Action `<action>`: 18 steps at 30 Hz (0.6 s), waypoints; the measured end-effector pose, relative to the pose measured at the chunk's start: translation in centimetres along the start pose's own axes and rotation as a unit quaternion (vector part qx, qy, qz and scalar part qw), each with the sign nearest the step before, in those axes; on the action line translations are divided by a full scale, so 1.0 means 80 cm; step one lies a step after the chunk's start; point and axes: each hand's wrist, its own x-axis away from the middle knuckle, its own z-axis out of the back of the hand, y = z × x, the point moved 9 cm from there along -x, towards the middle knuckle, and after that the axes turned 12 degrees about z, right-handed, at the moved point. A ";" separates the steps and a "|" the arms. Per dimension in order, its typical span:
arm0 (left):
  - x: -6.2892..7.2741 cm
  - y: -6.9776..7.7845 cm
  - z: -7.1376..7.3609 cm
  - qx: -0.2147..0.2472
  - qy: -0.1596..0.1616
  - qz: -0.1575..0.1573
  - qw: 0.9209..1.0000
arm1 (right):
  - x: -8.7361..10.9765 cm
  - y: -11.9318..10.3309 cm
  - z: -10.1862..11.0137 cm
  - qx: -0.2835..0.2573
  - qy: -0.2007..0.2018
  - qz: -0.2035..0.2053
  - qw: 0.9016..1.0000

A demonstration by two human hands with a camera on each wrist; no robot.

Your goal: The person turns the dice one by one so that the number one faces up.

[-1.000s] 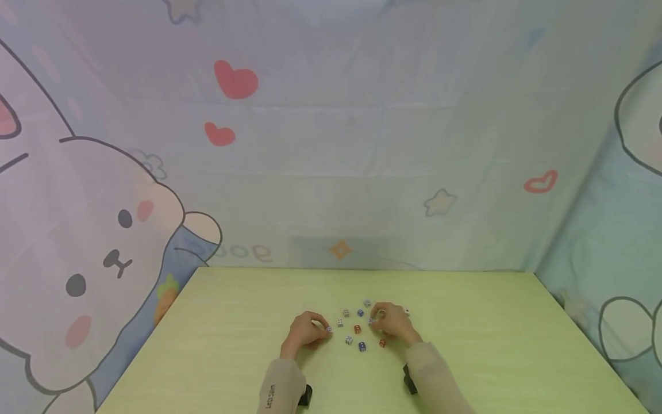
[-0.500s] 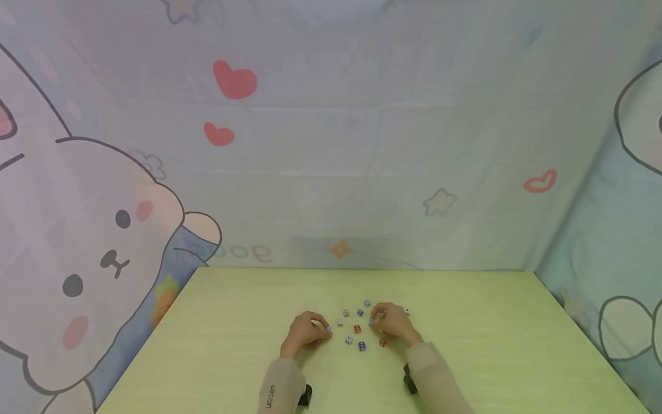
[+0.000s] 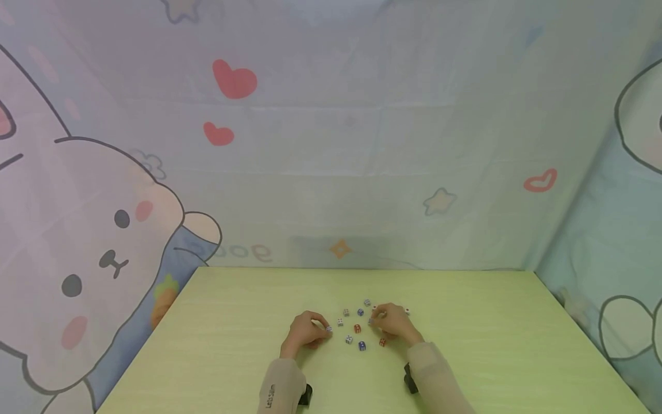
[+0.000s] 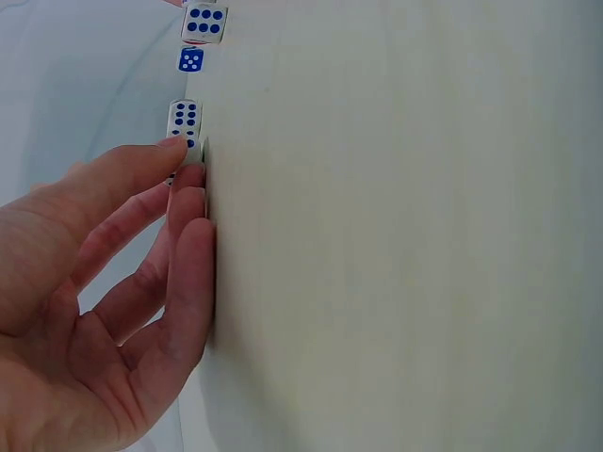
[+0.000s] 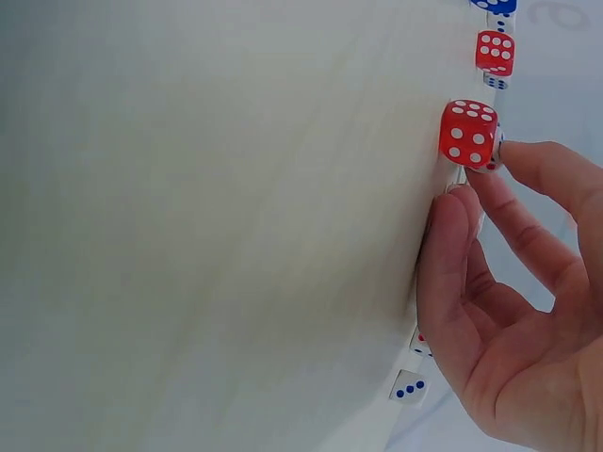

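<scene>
On the left of a loose group of dice, my left hand [image 3: 306, 330] pinches a white die with blue pips [image 4: 186, 115] between thumb and fingertips, low at the table. Across the group, my right hand [image 3: 395, 322] holds a white die [image 5: 498, 151] between thumb and index finger; a larger red die [image 5: 468, 134] partly covers it in the right wrist view. That red die [image 3: 383, 342] sits just in front of the right hand. Between the hands lie another red die [image 3: 357, 329], a blue die [image 3: 362, 346], a small blue die [image 3: 360, 312] and several white dice [image 3: 349, 340].
The dice rest on a pale yellow-green table [image 3: 233, 345]. One white die [image 3: 407, 311] lies beyond the right hand, and another [image 3: 367, 302] towards the back. A printed cloth [image 3: 331, 172] hangs behind the table's far edge.
My right hand's fingertips have shifted very slightly, and a white die behind them shows more. The left hand stays in place with its die.
</scene>
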 end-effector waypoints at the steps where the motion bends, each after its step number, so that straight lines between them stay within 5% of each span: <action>1: 0.000 0.000 0.000 0.000 0.000 0.000 1.000 | 0.000 0.000 0.000 0.000 0.000 -0.001 1.000; 18: 0.000 -0.001 0.000 0.000 -0.003 0.009 1.000 | 0.001 -0.009 -0.003 0.033 -0.013 0.018 0.999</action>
